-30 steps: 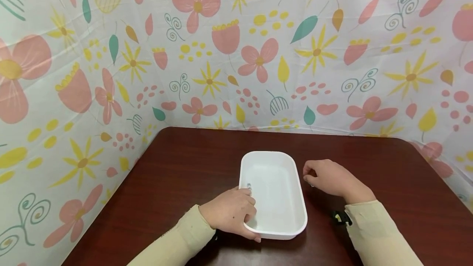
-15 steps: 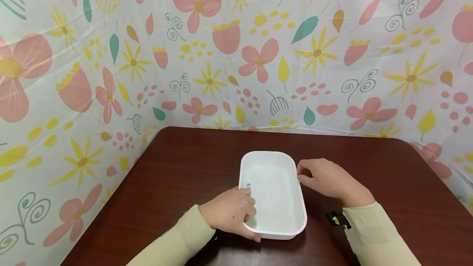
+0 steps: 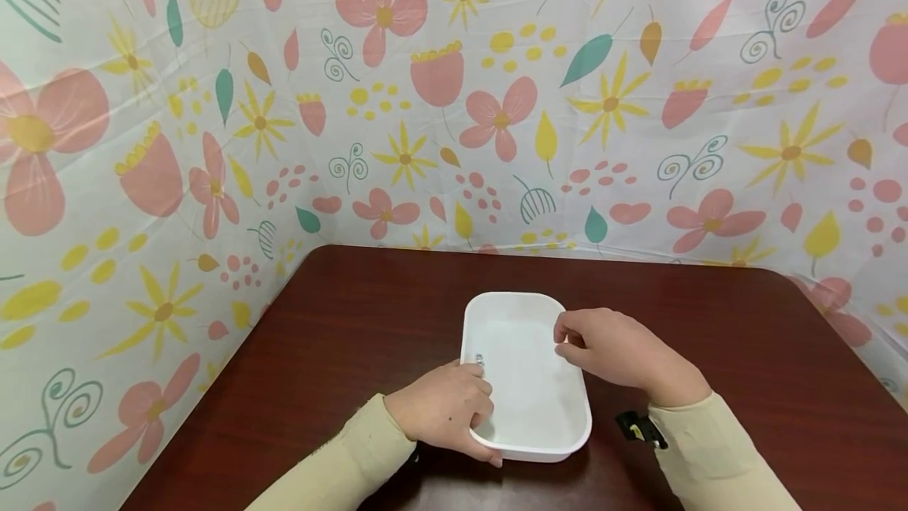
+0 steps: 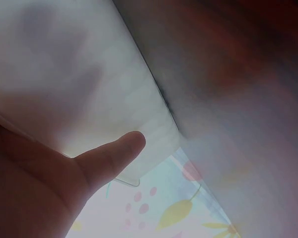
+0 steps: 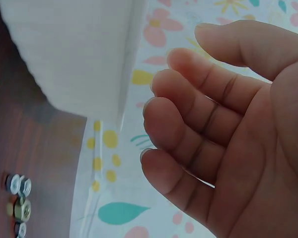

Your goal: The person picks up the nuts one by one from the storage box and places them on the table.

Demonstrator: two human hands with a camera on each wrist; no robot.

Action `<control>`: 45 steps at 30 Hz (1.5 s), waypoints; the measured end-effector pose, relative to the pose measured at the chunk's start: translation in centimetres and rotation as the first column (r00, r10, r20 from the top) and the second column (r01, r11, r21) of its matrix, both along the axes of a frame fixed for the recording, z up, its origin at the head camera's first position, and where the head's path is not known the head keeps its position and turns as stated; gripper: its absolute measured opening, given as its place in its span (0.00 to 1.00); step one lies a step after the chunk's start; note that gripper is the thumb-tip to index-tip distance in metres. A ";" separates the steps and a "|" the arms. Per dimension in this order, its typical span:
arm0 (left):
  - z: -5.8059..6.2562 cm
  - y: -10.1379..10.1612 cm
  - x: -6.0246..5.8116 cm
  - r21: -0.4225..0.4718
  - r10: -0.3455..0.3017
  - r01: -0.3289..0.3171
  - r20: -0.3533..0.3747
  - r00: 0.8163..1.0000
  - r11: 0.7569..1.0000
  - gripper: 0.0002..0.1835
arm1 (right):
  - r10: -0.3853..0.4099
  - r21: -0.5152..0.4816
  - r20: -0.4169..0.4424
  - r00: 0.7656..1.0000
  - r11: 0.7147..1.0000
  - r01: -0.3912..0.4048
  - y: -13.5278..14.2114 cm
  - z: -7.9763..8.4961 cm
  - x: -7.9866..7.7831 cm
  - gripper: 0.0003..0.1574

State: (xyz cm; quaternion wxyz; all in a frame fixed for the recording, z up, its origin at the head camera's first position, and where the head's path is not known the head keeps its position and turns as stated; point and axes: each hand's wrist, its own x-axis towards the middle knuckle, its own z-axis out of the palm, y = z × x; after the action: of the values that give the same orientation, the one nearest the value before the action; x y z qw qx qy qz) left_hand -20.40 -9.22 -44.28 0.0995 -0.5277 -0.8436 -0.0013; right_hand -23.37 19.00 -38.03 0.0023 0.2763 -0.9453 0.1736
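Note:
A white rectangular plastic tray with rounded corners sits on the table. My left hand grips its near left corner, fingers over the rim and inside; in the left wrist view the thumb lies along the outer wall. Small shiny metal pieces lie inside by those fingertips, partly hidden. My right hand is over the tray's right rim, fingers loosely curved. In the right wrist view a gap shows between its thumb and fingers, with nothing visible held. Below are several metal hex nuts, silver and brass-coloured.
The dark reddish wooden table extends around the tray. A flower-printed cloth hangs along its back and left side. A black strap shows at the right sleeve cuff.
My right hand has moved left from beside the tray to over its right rim, and its thumb and fingers have parted. The left hand and tray stay put.

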 end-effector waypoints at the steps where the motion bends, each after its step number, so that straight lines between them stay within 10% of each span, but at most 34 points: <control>1: 0.0 0.0 0.0 -0.001 0.001 -0.001 0.002 1.000 1.000 0.32 | 0.004 0.004 -0.001 1.000 1.000 -0.004 -0.2 0.1 0.0 0.06; 45: -0.2 0.1 0.0 0.015 -0.003 0.004 -0.034 0.999 1.000 0.32 | 0.194 0.174 0.059 0.979 0.964 -0.202 -8.5 -0.5 -3.1 0.11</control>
State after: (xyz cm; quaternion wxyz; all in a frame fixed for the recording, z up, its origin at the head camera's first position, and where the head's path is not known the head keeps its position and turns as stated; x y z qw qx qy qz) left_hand -20.35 -9.13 -44.46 0.1179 -0.5284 -0.8407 0.0013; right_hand -26.44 10.47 -38.52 -0.0596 0.3648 -0.9245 0.0931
